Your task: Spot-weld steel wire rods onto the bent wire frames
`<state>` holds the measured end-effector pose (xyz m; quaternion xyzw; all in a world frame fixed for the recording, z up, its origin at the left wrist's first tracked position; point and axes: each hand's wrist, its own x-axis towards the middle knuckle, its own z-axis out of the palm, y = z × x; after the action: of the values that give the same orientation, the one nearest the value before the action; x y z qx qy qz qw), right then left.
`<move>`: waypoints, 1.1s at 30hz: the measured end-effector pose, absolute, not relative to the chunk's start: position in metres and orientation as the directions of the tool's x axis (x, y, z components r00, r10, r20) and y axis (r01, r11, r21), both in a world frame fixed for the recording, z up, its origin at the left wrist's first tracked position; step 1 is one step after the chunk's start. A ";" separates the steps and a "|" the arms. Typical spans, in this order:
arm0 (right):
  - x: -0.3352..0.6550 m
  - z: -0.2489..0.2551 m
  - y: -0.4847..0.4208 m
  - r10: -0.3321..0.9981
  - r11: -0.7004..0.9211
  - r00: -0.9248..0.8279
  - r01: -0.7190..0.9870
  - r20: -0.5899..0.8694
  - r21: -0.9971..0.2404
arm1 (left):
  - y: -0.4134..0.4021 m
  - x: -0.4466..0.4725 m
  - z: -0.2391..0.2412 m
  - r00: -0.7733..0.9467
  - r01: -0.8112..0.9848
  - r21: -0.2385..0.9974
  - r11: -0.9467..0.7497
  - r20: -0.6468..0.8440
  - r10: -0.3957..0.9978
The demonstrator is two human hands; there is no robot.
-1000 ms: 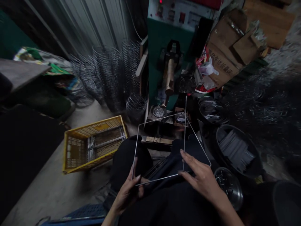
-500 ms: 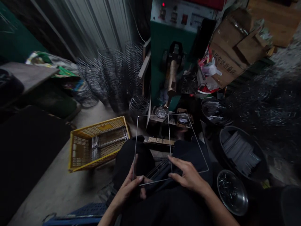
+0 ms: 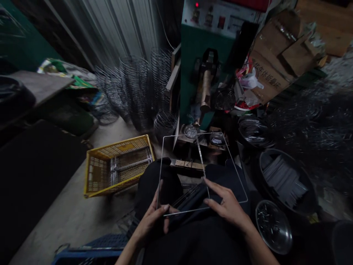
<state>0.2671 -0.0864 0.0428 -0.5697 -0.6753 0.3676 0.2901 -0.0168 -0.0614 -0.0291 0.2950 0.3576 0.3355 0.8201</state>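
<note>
A thin rectangular wire frame (image 3: 231, 158) is held over my lap, its far edge by the copper-coloured electrode arm (image 3: 205, 90) of a green machine (image 3: 190, 48). My left hand (image 3: 154, 215) grips the near left corner, thumb on the near wire. Across the middle of the frame runs a straight metal rod (image 3: 201, 154). My right hand (image 3: 224, 202) pinches this rod near its lower end with thumb and fingers. The rod's far end lies at the frame's far edge, just below the electrode tip; I cannot tell whether they touch.
A yellow crate (image 3: 117, 187) with wire pieces stands at left. At right are a black tub (image 3: 309, 184) of rods and a metal bowl (image 3: 285, 239) of small pieces. Wire coils (image 3: 135, 88) stand behind; a cardboard box (image 3: 264, 73) leans beside the machine.
The rod's near end has swung to the right with my right hand, so it now slants more across the frame. My left hand keeps its hold; the view has shifted slightly.
</note>
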 end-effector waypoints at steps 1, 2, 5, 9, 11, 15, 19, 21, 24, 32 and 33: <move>0.266 0.043 -0.087 0.988 0.077 -0.156 0.584 -0.018 -0.808 | -0.062 -0.017 -0.029 0.520 -0.336 0.725 0.600 -0.388 0.761; 0.265 0.043 -0.088 0.988 0.079 -0.155 0.604 -0.019 -0.793 | -0.062 -0.016 -0.028 0.521 -0.336 0.727 0.598 -0.386 0.762; 0.263 0.043 -0.091 0.965 0.109 -0.253 0.608 -0.062 -0.786 | -0.061 -0.016 -0.026 0.535 -0.330 0.736 0.592 -0.371 0.759; 0.261 0.042 -0.096 0.959 0.148 -0.280 0.644 -0.051 -0.750 | -0.059 -0.016 -0.022 0.569 -0.291 0.741 0.606 -0.375 0.732; 0.262 0.040 -0.098 0.959 0.155 -0.278 0.673 -0.053 -0.724 | -0.057 -0.015 -0.018 0.572 -0.285 0.747 0.601 -0.371 0.732; 0.263 0.035 -0.100 0.956 0.160 -0.285 0.700 -0.067 -0.696 | -0.056 -0.012 -0.011 0.550 -0.273 0.765 0.584 -0.374 0.747; 0.265 0.032 -0.102 0.960 0.174 -0.276 0.716 -0.046 -0.676 | -0.055 -0.012 -0.006 0.534 -0.274 0.765 0.582 -0.382 0.754; 0.266 0.031 -0.102 0.960 0.184 -0.278 0.719 -0.035 -0.670 | -0.054 -0.012 -0.005 0.534 -0.282 0.762 0.583 -0.380 0.755; 0.266 0.031 -0.102 0.958 0.200 -0.287 0.722 -0.023 -0.662 | -0.052 -0.012 -0.003 0.545 -0.299 0.757 0.580 -0.363 0.755; 0.268 0.031 -0.099 0.955 0.210 -0.297 0.731 -0.025 -0.650 | -0.050 -0.008 -0.001 0.544 -0.340 0.735 0.586 -0.355 0.760; 0.269 0.030 -0.099 0.954 0.210 -0.298 0.730 -0.026 -0.650 | -0.050 -0.008 -0.001 0.543 -0.338 0.737 0.586 -0.357 0.761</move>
<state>0.2688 -0.0986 0.0301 -0.5594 -0.7529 0.2862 0.1956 -0.0082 -0.0498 -0.0006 0.3089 0.3423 0.3340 0.8221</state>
